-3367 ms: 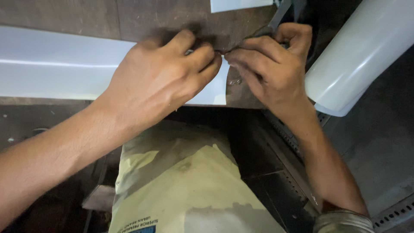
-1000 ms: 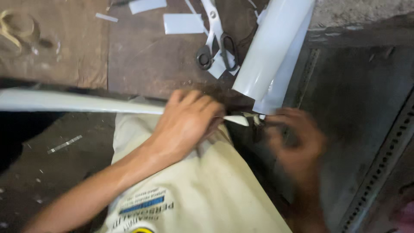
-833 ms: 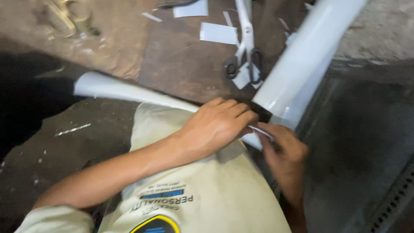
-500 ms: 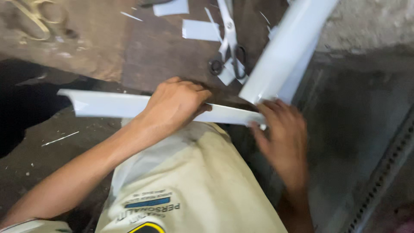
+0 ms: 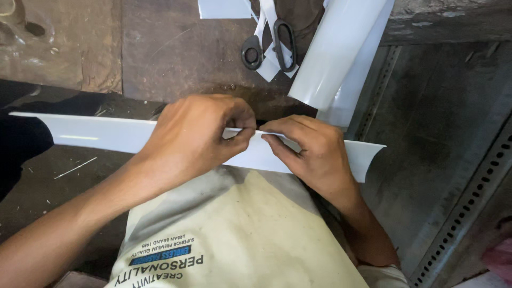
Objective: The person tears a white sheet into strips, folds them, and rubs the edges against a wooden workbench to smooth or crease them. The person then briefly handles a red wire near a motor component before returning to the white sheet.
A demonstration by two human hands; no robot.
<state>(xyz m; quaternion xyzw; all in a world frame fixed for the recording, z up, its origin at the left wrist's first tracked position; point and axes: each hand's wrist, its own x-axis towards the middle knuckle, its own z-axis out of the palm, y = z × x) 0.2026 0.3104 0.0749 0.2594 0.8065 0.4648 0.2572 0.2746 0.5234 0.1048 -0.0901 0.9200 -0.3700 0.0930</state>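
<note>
Long white curved strip (image 5: 96,134) lies crosswise over the lap, spanning nearly the full width of view. Left hand (image 5: 194,133) clamped over its upper edge at mid-length, thumb and fingers pinching. Right hand (image 5: 314,152) just beside it, fingertips touching the left hand's, palm pressing the strip down. Beige shirt (image 5: 240,234) below. On the brown surface (image 5: 176,50) beyond: black-handled scissors (image 5: 272,40) among white offcuts (image 5: 224,8). A wide white curved sheet (image 5: 336,48) leans at upper right.
</note>
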